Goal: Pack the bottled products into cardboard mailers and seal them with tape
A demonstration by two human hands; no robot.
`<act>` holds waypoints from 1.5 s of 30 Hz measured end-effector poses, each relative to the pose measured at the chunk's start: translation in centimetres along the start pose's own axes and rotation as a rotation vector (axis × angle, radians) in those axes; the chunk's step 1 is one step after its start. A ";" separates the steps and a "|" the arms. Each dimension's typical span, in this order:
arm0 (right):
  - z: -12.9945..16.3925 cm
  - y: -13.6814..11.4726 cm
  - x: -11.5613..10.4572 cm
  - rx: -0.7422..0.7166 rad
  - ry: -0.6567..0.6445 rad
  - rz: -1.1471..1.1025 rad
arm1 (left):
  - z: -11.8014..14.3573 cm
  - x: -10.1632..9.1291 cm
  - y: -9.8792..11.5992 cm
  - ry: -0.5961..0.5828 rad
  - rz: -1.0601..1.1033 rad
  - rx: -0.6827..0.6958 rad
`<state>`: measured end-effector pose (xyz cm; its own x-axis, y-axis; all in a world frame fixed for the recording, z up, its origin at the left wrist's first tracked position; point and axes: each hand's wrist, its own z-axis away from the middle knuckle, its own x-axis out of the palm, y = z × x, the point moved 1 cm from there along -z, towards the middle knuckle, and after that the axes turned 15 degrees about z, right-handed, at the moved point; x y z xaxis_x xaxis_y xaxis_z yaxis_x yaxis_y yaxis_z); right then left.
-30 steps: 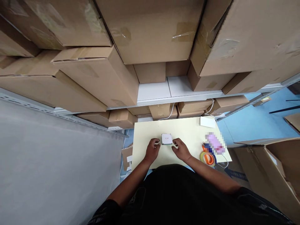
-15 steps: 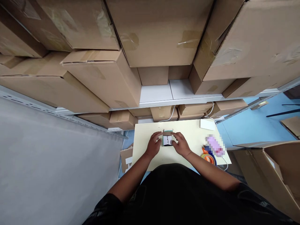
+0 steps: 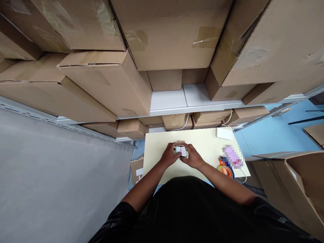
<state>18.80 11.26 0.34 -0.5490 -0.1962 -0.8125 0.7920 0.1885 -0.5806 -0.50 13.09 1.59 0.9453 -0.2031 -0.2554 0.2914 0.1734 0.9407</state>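
Observation:
A small box (image 3: 180,151) with white inner flaps lies on the pale yellow table (image 3: 162,168), its brown lid flap (image 3: 180,142) standing up at the far side. My left hand (image 3: 170,155) is closed around the box's left side, with the thumb on the near edge. From the right, my right hand (image 3: 192,156) grips the other side, its thumb near the front edge. My fingers partly cover the box's sides. Whatever is inside the box is hidden by the flaps.
Rolls of tape (image 3: 225,171), a blurred pink item (image 3: 232,156) and a white box (image 3: 224,133) lie on the table's right part. Shelves with several cardboard boxes (image 3: 172,37) rise behind it. A large open carton (image 3: 280,182) stands at right, a grey wall (image 3: 63,179) at left.
Both my hands have moved inward and closed on the small box from its two sides. Its raised lid flap now looks shorter, and the fingers that were apart are wrapped round the box.

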 end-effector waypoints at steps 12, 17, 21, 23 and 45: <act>0.1 -0.7 -0.2 0.072 0.006 -0.007 | -0.6 0.6 2.4 0.035 -0.105 -0.069; 0.7 -0.1 -0.2 0.065 0.026 -0.095 | -0.7 0.3 2.7 0.050 -0.108 -0.024; 0.9 0.8 -0.4 0.089 0.051 -0.154 | -0.3 -1.2 2.2 0.019 -0.009 -0.059; 1.1 1.2 -0.4 0.129 0.034 -0.137 | 0.1 -1.9 1.8 0.034 0.010 -0.077; 1.9 0.1 -0.6 -0.034 0.126 0.011 | 0.3 1.1 3.7 -0.109 -0.457 0.021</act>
<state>19.76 9.55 0.85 -0.5712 -0.0721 -0.8176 0.7898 0.2230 -0.5714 1.54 13.24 4.88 0.6993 -0.3541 -0.6209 0.6703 0.0230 0.7417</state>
